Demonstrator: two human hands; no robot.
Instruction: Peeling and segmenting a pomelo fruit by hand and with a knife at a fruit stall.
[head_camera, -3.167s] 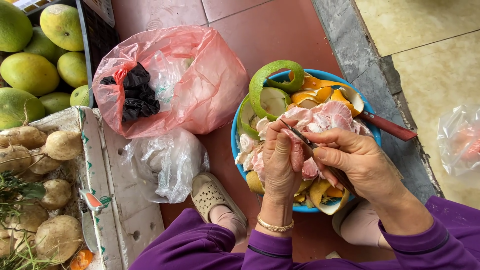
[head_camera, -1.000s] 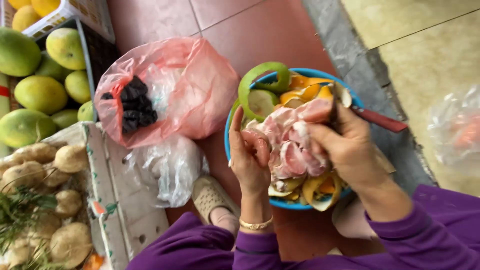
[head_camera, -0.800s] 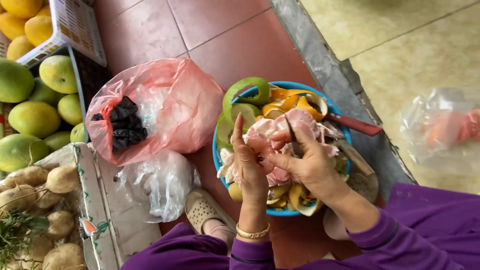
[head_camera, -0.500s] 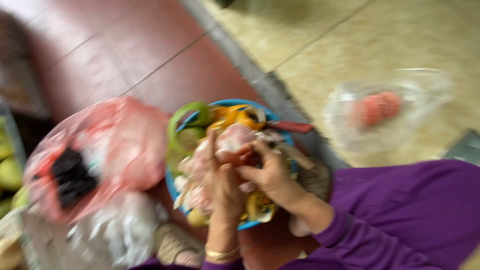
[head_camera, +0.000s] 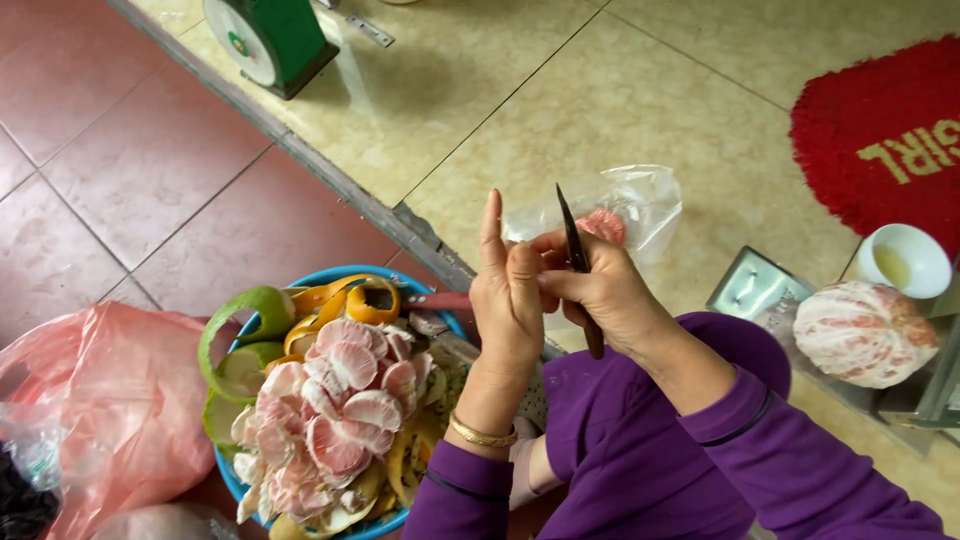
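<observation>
My right hand (head_camera: 605, 292) grips a small dark knife (head_camera: 572, 236), blade pointing up and away. My left hand (head_camera: 508, 300) presses against it from the left, index finger straight up and the other fingers curled. Whatever lies between the two hands is hidden. Both hands hover above my purple-sleeved lap, just right of a blue bowl (head_camera: 415, 277). The bowl is heaped with pink pomelo membranes (head_camera: 340, 400) and green and orange peel (head_camera: 245, 320). A red-handled tool (head_camera: 438, 300) rests on the bowl's far rim.
A pink plastic bag (head_camera: 100, 400) lies left of the bowl. A clear bag holding pink fruit (head_camera: 630, 215) sits on the tiled floor beyond my hands. At right are a peeled pomelo (head_camera: 865, 332), a white cup (head_camera: 905, 260) and a red mat (head_camera: 880, 140). A green scale (head_camera: 270, 40) stands at top.
My hands have lifted off the bowl and moved right with the knife. The view has swung right, so the crates of fruit at left are gone and the tiled floor shows.
</observation>
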